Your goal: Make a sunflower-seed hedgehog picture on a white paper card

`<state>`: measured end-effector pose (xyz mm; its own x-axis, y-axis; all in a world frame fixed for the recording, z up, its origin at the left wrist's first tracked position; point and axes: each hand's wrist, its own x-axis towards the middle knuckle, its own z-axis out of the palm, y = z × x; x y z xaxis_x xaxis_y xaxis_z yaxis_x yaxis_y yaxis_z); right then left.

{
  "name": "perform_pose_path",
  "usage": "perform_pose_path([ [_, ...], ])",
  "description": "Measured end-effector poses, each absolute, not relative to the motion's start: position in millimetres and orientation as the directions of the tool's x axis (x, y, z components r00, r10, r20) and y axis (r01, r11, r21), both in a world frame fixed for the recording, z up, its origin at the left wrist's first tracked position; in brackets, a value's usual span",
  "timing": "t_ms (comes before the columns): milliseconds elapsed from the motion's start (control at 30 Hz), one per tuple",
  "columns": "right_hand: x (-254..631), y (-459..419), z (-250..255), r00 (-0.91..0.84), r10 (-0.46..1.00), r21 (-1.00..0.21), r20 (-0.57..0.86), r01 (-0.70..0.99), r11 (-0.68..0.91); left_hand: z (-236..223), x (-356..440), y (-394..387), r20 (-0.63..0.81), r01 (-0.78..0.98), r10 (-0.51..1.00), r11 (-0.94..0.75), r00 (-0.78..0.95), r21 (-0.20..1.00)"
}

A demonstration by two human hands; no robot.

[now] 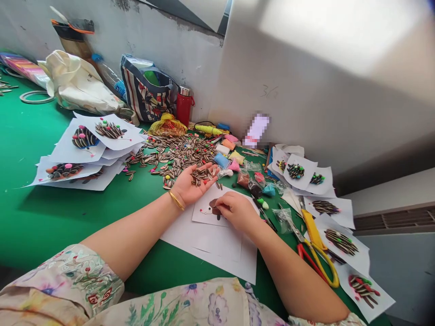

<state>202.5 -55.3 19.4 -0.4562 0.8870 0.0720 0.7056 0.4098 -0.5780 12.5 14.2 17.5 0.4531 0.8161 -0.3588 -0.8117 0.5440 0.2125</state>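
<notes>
My left hand (190, 186), palm up, cups a small heap of striped sunflower seeds (200, 175). Its fingers point right, beside a big scattered pile of the same seeds (176, 154). Below it lies a small white card (200, 215) on larger white sheets (217, 253). The card bears a flat brown clay animal shape (214, 206) with a small red dot near its snout. My right hand (238, 210) is pinched over this brown shape, fingertips touching or just above it. Whatever sits between those fingertips is too small or hidden to make out.
Finished seed cards lie stacked at left (84, 154) and along the right edge (336, 213). Bags of coloured clay (222, 160), yellow-handled scissors (321, 258) and a yellow cutter (311, 228) lie to the right. A red flask (183, 108) and patterned bag (147, 93) stand behind.
</notes>
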Motion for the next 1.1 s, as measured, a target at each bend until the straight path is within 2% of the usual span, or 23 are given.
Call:
perform_pose_path([
  [400,199,-55,13,-0.502,0.858,-0.461,0.108,0.739,0.49,18,13,14,-0.374,-0.809,0.818,0.54,0.438,0.233],
  [767,192,-56,11,-0.575,0.813,-0.267,0.091,0.772,0.576,15,13,15,-0.366,-0.808,0.815,0.546,0.45,0.223],
  [933,195,-57,18,-0.566,0.819,-0.323,0.098,0.76,0.564,15,13,14,-0.354,-0.808,0.819,0.543,0.451,0.228],
  [1100,206,-55,27,-0.454,0.856,-0.391,0.247,0.762,0.517,16,13,13,-0.351,-0.805,0.817,0.548,0.457,0.227],
])
